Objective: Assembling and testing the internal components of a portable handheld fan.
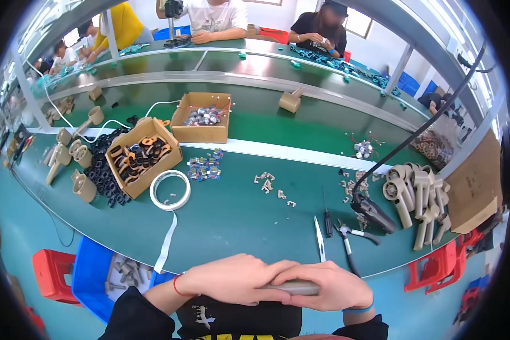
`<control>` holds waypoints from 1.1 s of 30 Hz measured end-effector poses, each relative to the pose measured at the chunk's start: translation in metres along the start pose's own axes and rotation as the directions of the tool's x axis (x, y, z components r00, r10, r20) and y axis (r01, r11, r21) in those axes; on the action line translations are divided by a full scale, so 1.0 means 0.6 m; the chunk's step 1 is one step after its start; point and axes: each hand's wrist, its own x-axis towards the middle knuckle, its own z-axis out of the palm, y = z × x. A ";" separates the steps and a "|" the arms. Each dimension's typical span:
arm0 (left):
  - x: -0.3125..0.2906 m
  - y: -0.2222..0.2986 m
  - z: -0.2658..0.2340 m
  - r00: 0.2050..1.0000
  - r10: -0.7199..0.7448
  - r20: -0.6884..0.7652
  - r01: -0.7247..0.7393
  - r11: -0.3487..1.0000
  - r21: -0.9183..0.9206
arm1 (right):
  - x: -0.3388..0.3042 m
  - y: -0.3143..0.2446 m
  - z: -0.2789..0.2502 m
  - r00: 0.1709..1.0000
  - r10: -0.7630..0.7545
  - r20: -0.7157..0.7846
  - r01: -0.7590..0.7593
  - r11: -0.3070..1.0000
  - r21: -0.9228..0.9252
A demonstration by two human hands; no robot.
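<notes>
Both hands closed together at the near edge of the green worktop (pixel 221 221), left hand (pixel 232 279) wrapped over one end and right hand (pixel 323 286) gripping the other end of a grey-beige plastic handle-shaped piece (pixel 293 288), held just in front of the body. Seemingly mid-way through the work: a heap of similar beige plastic handle housings (pixel 416 195) stacked well ahead to the right, loose small beige clips (pixel 269 186) ahead of the hands, and a cardboard box of orange-and-black rings (pixel 143 154) far ahead to the left, much apparently left. Slim metal tweezers (pixel 319 238) and black-handled pliers (pixel 348 241) lying unused just beyond the right hand.
</notes>
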 end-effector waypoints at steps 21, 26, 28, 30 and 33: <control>-0.010 -0.017 0.178 0.983 0.176 -0.051 -0.019 -0.179 -0.984 | -0.081 0.182 -0.235 0.653 0.139 -0.744 -0.590 0.710 -0.385; -0.013 -0.031 0.175 0.993 0.103 -0.052 -0.025 -0.247 -0.969 | -0.021 0.106 -0.192 0.578 0.056 -0.814 -0.168 0.984 -0.052; -0.014 -0.033 0.162 0.998 0.055 -0.009 -0.008 -0.023 -1.000 | 0.020 0.085 -0.164 0.708 -0.008 -0.707 0.262 0.932 0.252; -0.010 -0.026 0.147 0.999 0.051 -0.016 -0.018 0.038 -0.999 | 0.057 0.080 -0.132 0.701 -0.036 -0.713 0.491 0.749 0.444; -0.015 -0.017 0.140 0.998 -0.010 -0.062 -0.061 0.128 -0.990 | 0.105 0.092 -0.111 0.632 -0.106 -0.767 0.631 0.646 0.431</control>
